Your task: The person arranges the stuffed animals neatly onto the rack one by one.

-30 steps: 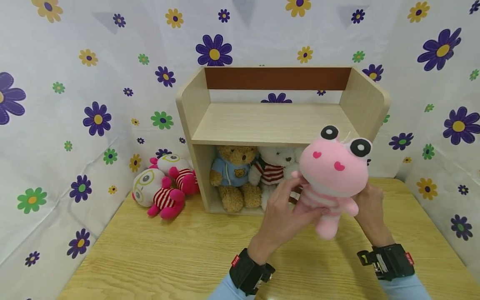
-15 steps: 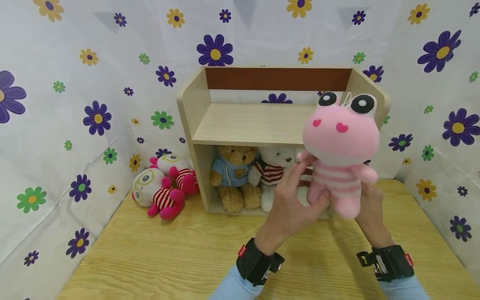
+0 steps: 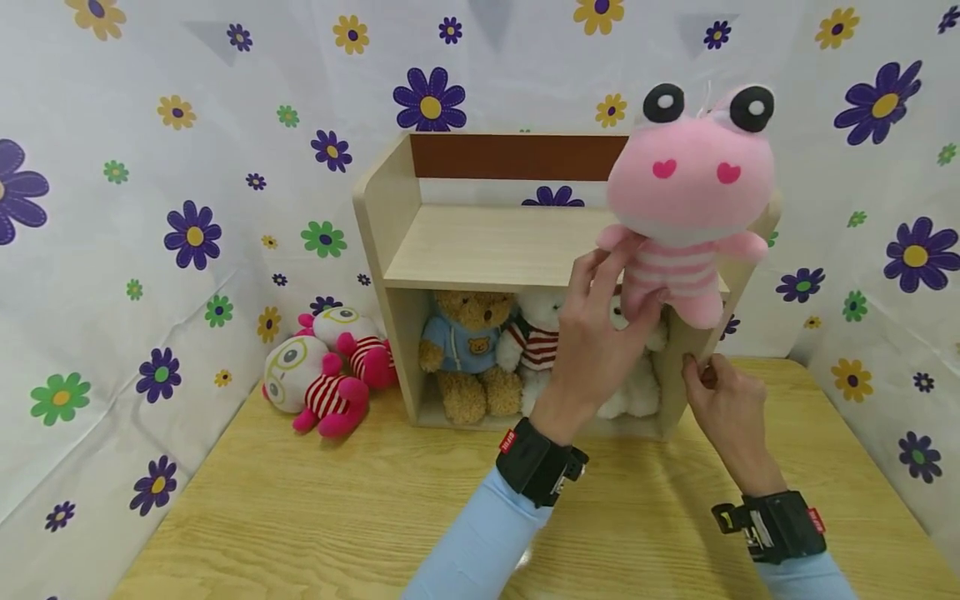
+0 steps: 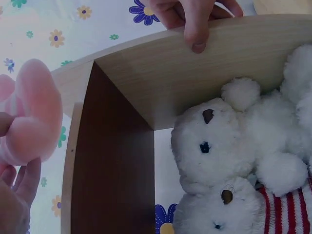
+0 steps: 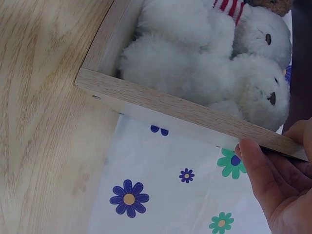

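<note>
Nearest: the left hand (image 3: 600, 333) has just raised the pink plush toy (image 3: 690, 183) past the middle board (image 3: 480, 250), so it looks like mid-carry, toy resting on nothing yet. Left grip is closed round its lower body, thumb across a leg; toy upright, in front of the upper tier's right end. Left arm stretches forward and up from the worktop's (image 3: 337, 508) near side. Right hand (image 3: 727, 408), toward the worktop's right edge, pinches the right side panel (image 5: 185, 108), thumb inside. Farther: the shelf unit stands by the worktop's far edge, brown bear (image 3: 472, 367) and two white bears below; two pink-limbed dolls sit toward the far left corner.
</note>
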`<state>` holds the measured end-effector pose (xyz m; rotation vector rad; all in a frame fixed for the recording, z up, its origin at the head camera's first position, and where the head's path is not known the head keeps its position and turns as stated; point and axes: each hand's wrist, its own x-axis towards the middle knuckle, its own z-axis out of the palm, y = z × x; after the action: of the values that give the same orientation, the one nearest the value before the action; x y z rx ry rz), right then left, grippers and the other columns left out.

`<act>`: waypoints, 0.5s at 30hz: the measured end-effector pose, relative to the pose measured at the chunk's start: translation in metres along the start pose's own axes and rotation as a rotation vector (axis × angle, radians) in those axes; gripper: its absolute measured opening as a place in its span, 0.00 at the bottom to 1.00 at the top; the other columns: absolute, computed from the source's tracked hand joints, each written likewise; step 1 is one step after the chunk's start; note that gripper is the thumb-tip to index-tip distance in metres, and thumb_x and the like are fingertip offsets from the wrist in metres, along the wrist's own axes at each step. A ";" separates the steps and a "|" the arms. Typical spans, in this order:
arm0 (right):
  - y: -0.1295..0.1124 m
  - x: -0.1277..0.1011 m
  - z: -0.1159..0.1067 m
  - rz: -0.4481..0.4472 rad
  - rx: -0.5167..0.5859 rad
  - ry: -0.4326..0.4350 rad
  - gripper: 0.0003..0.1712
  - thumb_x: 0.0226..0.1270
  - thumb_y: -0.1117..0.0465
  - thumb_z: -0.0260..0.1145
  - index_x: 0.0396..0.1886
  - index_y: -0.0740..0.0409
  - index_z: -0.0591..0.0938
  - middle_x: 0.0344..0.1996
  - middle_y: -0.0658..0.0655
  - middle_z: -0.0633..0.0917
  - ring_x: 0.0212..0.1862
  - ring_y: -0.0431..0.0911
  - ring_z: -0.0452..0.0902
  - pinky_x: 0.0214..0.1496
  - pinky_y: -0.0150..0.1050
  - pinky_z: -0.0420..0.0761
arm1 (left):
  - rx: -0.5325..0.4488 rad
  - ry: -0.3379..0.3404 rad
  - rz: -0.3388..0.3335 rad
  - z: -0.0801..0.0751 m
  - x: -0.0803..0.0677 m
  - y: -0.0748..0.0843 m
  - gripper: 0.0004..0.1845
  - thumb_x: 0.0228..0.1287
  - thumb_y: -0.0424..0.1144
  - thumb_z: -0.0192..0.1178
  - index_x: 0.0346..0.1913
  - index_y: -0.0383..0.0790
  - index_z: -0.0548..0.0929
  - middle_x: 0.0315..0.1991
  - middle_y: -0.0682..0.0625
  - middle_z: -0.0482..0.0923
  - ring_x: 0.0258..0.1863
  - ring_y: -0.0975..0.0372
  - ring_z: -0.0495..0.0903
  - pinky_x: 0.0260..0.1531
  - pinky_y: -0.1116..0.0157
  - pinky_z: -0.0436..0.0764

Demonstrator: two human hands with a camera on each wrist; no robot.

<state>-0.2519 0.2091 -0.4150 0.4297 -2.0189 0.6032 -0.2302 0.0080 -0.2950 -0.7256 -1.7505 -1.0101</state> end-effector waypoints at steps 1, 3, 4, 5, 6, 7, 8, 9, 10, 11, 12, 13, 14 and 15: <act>0.000 0.000 0.000 0.005 0.006 -0.002 0.14 0.61 0.70 0.70 0.18 0.66 0.77 0.11 0.64 0.81 0.11 0.52 0.74 0.14 0.35 0.67 | 0.013 -0.001 -0.010 0.002 0.002 -0.001 0.31 0.67 0.40 0.69 0.70 0.38 0.73 0.59 0.39 0.72 0.58 0.54 0.77 0.52 0.73 0.80; 0.000 0.000 0.000 0.014 0.016 -0.006 0.14 0.62 0.70 0.69 0.19 0.67 0.77 0.12 0.64 0.81 0.11 0.52 0.75 0.15 0.35 0.68 | 0.040 -0.004 -0.029 0.006 0.003 -0.002 0.30 0.68 0.41 0.68 0.70 0.39 0.73 0.58 0.39 0.71 0.59 0.54 0.77 0.52 0.73 0.80; 0.000 0.001 0.000 0.016 0.020 -0.008 0.13 0.62 0.70 0.69 0.19 0.67 0.77 0.12 0.64 0.81 0.11 0.52 0.75 0.15 0.35 0.68 | 0.053 -0.005 -0.039 0.008 0.003 -0.003 0.30 0.68 0.41 0.68 0.70 0.39 0.73 0.57 0.39 0.71 0.58 0.53 0.77 0.51 0.74 0.80; 0.000 0.001 0.000 0.017 0.023 -0.011 0.13 0.62 0.70 0.69 0.19 0.67 0.78 0.12 0.64 0.81 0.11 0.52 0.75 0.15 0.34 0.68 | 0.067 -0.007 -0.049 0.010 0.003 -0.003 0.30 0.68 0.40 0.68 0.70 0.40 0.73 0.57 0.39 0.71 0.58 0.53 0.77 0.51 0.74 0.81; 0.000 0.001 0.000 0.017 0.027 -0.014 0.13 0.62 0.71 0.69 0.20 0.68 0.78 0.12 0.64 0.81 0.11 0.52 0.75 0.15 0.34 0.69 | 0.084 -0.009 -0.056 0.012 0.004 -0.004 0.30 0.68 0.41 0.68 0.70 0.40 0.73 0.56 0.40 0.72 0.58 0.54 0.77 0.51 0.73 0.81; 0.000 0.000 0.000 0.017 0.032 -0.016 0.13 0.62 0.71 0.69 0.20 0.68 0.78 0.12 0.64 0.81 0.11 0.51 0.75 0.15 0.33 0.68 | 0.101 -0.012 -0.063 0.014 0.005 -0.004 0.30 0.68 0.40 0.68 0.71 0.40 0.73 0.56 0.40 0.72 0.58 0.54 0.78 0.50 0.73 0.82; 0.000 0.000 -0.001 0.015 0.031 -0.019 0.12 0.62 0.71 0.70 0.20 0.68 0.78 0.12 0.64 0.81 0.11 0.51 0.75 0.15 0.32 0.68 | 0.120 -0.020 -0.069 0.016 0.006 -0.005 0.30 0.68 0.41 0.68 0.71 0.40 0.72 0.55 0.40 0.72 0.57 0.54 0.78 0.50 0.73 0.82; 0.000 0.000 -0.001 0.013 0.033 -0.020 0.12 0.61 0.72 0.70 0.20 0.68 0.78 0.12 0.64 0.81 0.11 0.51 0.75 0.15 0.31 0.68 | 0.136 -0.028 -0.075 0.018 0.007 -0.005 0.31 0.69 0.41 0.67 0.71 0.40 0.72 0.55 0.40 0.72 0.56 0.55 0.78 0.49 0.72 0.82; 0.000 0.000 -0.001 0.009 0.032 -0.021 0.12 0.61 0.72 0.70 0.20 0.68 0.78 0.12 0.64 0.81 0.11 0.51 0.75 0.15 0.31 0.67 | 0.151 -0.039 -0.081 0.021 0.010 -0.005 0.30 0.69 0.41 0.67 0.71 0.40 0.71 0.55 0.41 0.72 0.56 0.55 0.78 0.50 0.71 0.82; 0.000 0.000 -0.001 0.008 0.033 -0.022 0.12 0.61 0.72 0.70 0.20 0.68 0.78 0.12 0.64 0.81 0.11 0.50 0.75 0.15 0.30 0.67 | 0.164 -0.051 -0.087 0.023 0.013 -0.006 0.30 0.70 0.41 0.66 0.71 0.40 0.70 0.55 0.41 0.72 0.55 0.56 0.78 0.50 0.71 0.82; 0.001 0.000 -0.001 0.007 0.034 -0.023 0.12 0.61 0.72 0.70 0.20 0.68 0.78 0.12 0.64 0.81 0.11 0.50 0.75 0.15 0.30 0.67 | 0.177 -0.064 -0.093 0.025 0.016 -0.007 0.29 0.70 0.41 0.66 0.70 0.39 0.71 0.54 0.41 0.73 0.54 0.56 0.78 0.49 0.70 0.82; 0.001 0.000 -0.001 0.006 0.033 -0.023 0.12 0.61 0.72 0.70 0.21 0.68 0.78 0.12 0.64 0.81 0.11 0.50 0.75 0.15 0.30 0.67 | 0.186 -0.080 -0.099 0.027 0.019 -0.008 0.28 0.71 0.41 0.65 0.69 0.39 0.71 0.53 0.41 0.73 0.52 0.57 0.78 0.49 0.70 0.82; 0.001 0.000 -0.001 0.007 0.032 -0.024 0.12 0.61 0.72 0.70 0.21 0.68 0.78 0.12 0.64 0.81 0.11 0.50 0.76 0.15 0.30 0.67 | 0.205 -0.097 -0.108 0.029 0.022 -0.009 0.25 0.71 0.41 0.64 0.67 0.39 0.73 0.52 0.42 0.73 0.51 0.57 0.78 0.49 0.70 0.81; 0.001 -0.001 -0.001 0.008 0.030 -0.024 0.12 0.62 0.71 0.70 0.20 0.68 0.78 0.12 0.64 0.81 0.11 0.50 0.76 0.15 0.30 0.66 | 0.224 -0.112 -0.116 0.031 0.025 -0.010 0.22 0.72 0.41 0.64 0.64 0.39 0.75 0.52 0.43 0.74 0.50 0.58 0.78 0.49 0.70 0.81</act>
<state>-0.2514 0.2107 -0.4153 0.4493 -2.0372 0.6364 -0.2611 0.0312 -0.2810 -0.5526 -1.9853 -0.8449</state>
